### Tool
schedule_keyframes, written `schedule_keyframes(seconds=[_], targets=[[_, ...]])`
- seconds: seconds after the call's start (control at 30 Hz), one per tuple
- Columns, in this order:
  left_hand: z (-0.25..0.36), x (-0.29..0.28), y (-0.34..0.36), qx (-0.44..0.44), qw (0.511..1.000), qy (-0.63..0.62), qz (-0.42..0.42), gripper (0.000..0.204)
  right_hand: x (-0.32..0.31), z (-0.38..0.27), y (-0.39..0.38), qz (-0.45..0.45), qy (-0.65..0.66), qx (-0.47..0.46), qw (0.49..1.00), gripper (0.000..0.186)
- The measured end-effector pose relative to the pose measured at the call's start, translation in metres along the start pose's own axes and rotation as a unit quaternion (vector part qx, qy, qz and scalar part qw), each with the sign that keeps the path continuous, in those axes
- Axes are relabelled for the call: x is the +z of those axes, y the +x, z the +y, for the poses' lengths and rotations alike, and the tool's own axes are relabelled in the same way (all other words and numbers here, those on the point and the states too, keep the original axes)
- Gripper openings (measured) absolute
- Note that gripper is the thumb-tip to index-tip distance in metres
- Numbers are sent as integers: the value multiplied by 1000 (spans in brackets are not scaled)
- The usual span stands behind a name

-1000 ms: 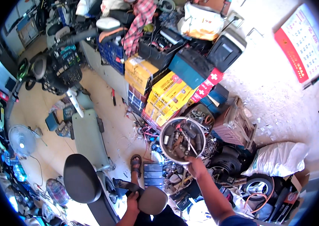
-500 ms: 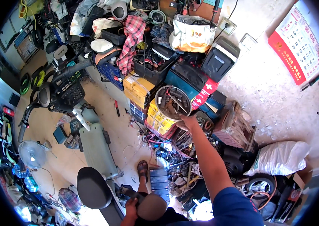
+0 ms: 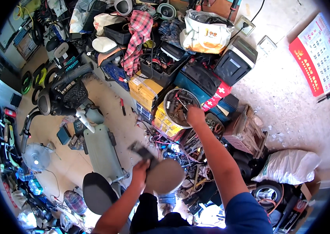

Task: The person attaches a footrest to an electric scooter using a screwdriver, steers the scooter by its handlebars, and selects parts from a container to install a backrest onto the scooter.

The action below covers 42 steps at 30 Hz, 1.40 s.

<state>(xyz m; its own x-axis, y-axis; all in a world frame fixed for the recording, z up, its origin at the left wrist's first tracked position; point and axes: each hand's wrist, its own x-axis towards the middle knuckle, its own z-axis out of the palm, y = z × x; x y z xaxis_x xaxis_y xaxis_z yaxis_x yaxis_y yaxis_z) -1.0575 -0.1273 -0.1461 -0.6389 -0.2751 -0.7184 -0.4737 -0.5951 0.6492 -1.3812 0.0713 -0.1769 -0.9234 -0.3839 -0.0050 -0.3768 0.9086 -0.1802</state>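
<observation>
My left hand (image 3: 141, 173) is closed round the dark bracket of a padded backrest (image 3: 167, 176), its brownish oval pad facing up. It is lifted beside the scooter seat (image 3: 99, 193). My right hand (image 3: 195, 116) reaches over the near right side of a round metal tub (image 3: 167, 121). Its fingers are bent down among the loose metal parts and sockets (image 3: 180, 115) inside. A thin metal rod (image 3: 182, 103) runs close to the fingertips. What those fingers pinch, if anything, is hidden behind the hand.
The tub rests by yellow cartons (image 3: 145, 91) and a dark teal case (image 3: 190, 84). An electric scooter (image 3: 102, 152) stands to the left. Tangled wires (image 3: 165, 144) and scrap lie below the tub. A wooden crate (image 3: 247, 128), white sack (image 3: 290, 165) and small wheel (image 3: 267, 194) are at right.
My right hand has moved from the tub's near rim up over its contents. My left hand has raised the backrest and carried it up and to the right. The view has shifted slightly.
</observation>
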Motion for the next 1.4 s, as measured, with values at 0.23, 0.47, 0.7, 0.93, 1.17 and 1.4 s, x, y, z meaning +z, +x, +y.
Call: schedule_keyframes(seconds=[0.23,0.47,0.7,0.93,1.17,1.4], targets=[[91,185,125,147,983,12,-108,24,-36,93,-6,57,270,60,959,36],[118,191,171,313,765,559,73,43,-46,59,-194,157,258,248,920,29],[-8,-8,57,306,784,531,102,33,89,25,-527,-171,233,148,946,24],[-124,-176,-228,147,833,518,124,25,154,54,-683,-243,272,111,924,56],[-243,-292,-416,193,765,490,371,24,61,4,-617,-169,265,102,944,29],[-270,-308,-441,213,870,316,311,30,123,35,-733,-171,229,-24,958,18]])
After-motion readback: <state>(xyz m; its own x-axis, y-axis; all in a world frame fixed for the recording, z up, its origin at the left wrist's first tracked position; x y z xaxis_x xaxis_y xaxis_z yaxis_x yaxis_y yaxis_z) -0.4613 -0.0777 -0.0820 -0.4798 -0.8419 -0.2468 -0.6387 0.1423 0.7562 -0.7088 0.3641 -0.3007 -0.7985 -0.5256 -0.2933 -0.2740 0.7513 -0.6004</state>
